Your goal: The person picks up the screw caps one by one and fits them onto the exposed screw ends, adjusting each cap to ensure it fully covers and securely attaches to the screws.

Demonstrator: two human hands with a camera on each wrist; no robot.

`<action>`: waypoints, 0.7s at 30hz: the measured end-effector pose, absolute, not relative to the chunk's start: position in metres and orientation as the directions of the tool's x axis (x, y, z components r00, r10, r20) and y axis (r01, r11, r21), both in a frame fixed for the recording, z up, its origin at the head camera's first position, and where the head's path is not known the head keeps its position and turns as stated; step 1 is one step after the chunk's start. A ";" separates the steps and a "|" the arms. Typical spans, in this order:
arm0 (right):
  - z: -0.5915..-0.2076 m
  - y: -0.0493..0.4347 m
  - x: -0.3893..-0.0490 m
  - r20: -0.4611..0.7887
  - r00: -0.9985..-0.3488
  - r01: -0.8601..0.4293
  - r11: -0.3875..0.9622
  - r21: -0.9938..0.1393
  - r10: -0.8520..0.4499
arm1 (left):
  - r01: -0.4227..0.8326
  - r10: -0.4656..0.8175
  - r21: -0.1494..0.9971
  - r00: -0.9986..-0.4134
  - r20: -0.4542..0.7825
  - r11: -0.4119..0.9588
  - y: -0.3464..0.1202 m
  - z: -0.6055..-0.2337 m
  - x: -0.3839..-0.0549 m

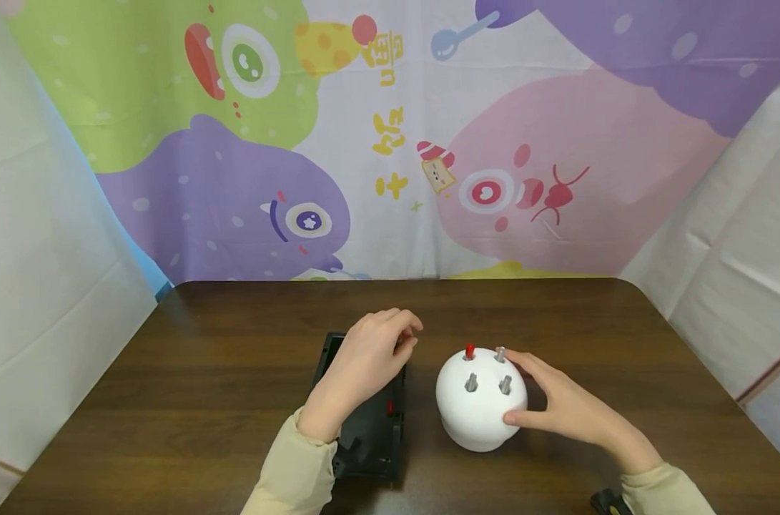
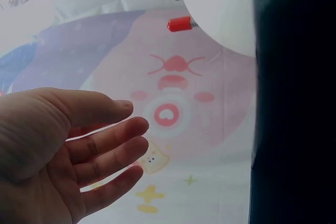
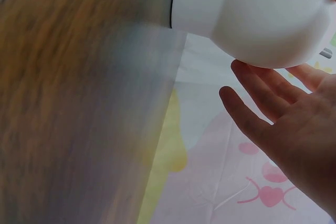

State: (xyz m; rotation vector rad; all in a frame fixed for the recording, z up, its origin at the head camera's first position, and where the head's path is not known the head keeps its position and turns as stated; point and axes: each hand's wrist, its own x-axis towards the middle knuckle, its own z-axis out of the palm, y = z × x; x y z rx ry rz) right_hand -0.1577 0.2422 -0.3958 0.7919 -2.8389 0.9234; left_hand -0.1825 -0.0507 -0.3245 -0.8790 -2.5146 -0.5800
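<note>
A white round-topped stand [image 1: 482, 415] rests on the table, with several threaded metal studs [image 1: 471, 383] sticking up from its top. A red cap [image 1: 470, 350] covers the far left stud; in the left wrist view this red cap [image 2: 180, 24] appears beside bare studs. My right hand [image 1: 566, 408] holds the stand from its right side, thumb on the near part and fingers toward the back. Over the black tray [image 1: 370, 468] hovers my left hand [image 1: 370, 354], fingers loosely bent. Nothing shows between those fingers [image 2: 118, 135] in the left wrist view.
Inside the tray, near its right wall, lies another red cap [image 1: 390, 408]. The brown wooden table [image 1: 190, 386] reaches back to a cartoon-printed curtain [image 1: 396, 236]. White cloth [image 1: 743, 236] hangs at both sides.
</note>
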 end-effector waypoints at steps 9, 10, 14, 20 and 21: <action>-0.396 0.242 -0.158 0.200 -0.868 -0.486 0.688 -0.539 -0.455 | 0.622 0.439 0.268 -0.739 0.511 0.735 -0.066 -0.330 -0.182; -0.396 0.242 -0.157 0.197 -0.868 -0.485 0.688 -0.540 -0.456 | 0.617 0.436 0.269 -0.744 0.506 0.740 -0.067 -0.330 -0.182; -0.396 0.242 -0.157 0.195 -0.868 -0.483 0.685 -0.545 -0.456 | 0.602 0.430 0.271 -0.758 0.490 0.751 -0.071 -0.333 -0.182; -0.396 0.244 -0.157 0.198 -0.869 -0.481 0.683 -0.550 -0.453 | 0.561 0.424 0.277 -0.799 0.426 0.780 -0.073 -0.336 -0.182; -0.396 0.244 -0.157 0.194 -0.869 -0.480 0.683 -0.551 -0.454 | 0.551 0.426 0.274 -0.810 0.403 0.788 -0.073 -0.337 -0.182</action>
